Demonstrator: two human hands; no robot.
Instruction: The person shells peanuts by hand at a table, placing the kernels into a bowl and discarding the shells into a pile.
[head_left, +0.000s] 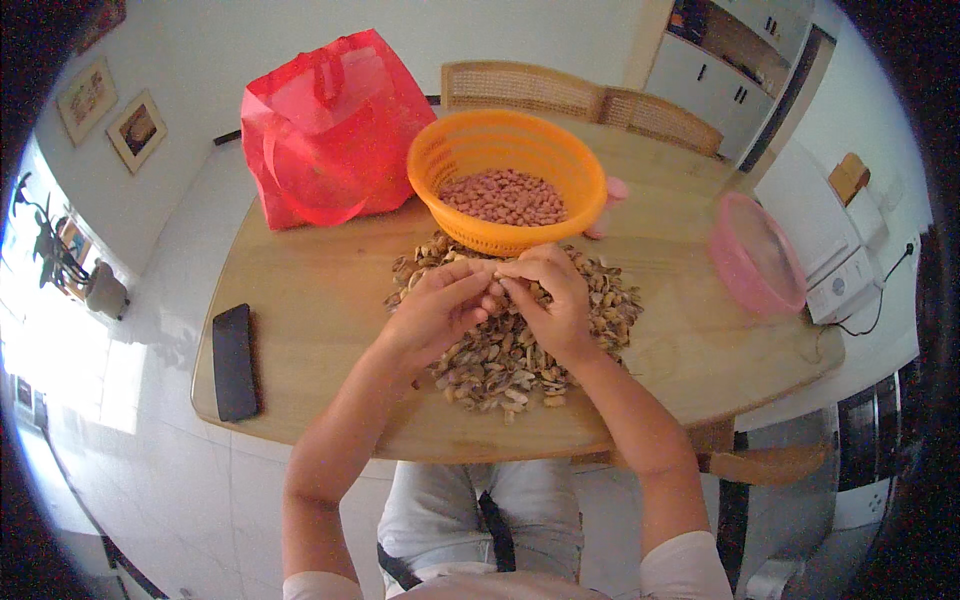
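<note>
My left hand and my right hand meet at their fingertips, pinching a small pale peanut between them. The fingers cover most of it, so I cannot tell whether its shell is whole or split. Beneath both hands spreads a heap of peanut shells on the wooden table. Just beyond stands an orange plastic colander, its near rim close to my right knuckles. Shelled reddish peanuts cover its bottom.
A red fabric bag stands at the table's back left. Near the left edge lies a black phone. To the right are a pink plastic basin and a white device with a cord. Rattan-backed chairs line the far side.
</note>
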